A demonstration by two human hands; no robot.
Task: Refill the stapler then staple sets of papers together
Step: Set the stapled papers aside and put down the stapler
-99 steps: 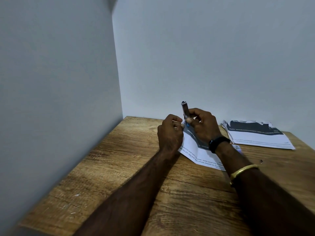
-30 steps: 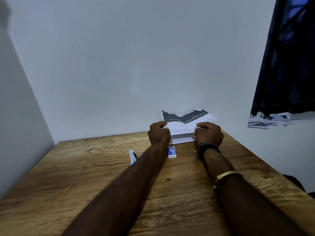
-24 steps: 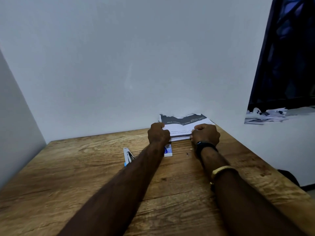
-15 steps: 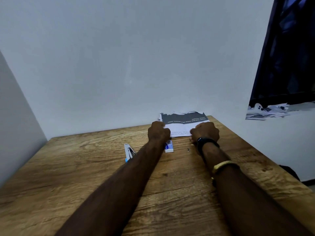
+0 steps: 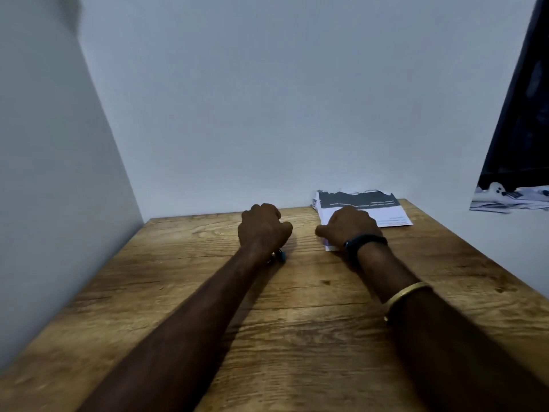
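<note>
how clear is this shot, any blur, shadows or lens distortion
Head view: dim, flat light; motion blur smears the brown wooden table up close; the left hand throws a soft shadow rightward; print on the white-and-grey paper stack is unreadable; the wide-angle lens tilts the walls.

Colours, desk corner
Table point(image 5: 297, 328) warm brown, dark streaky grain; papers point(image 5: 389, 217) white under a charcoal band; wristband point(image 5: 366, 241) black; bangle point(image 5: 406, 293) gold; wall point(image 5: 267, 99) pale grey

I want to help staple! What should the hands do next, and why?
Probably the left hand should draw back and pick up the stapler peeking out beside its wrist, since the right hand rests on the papers.
</note>
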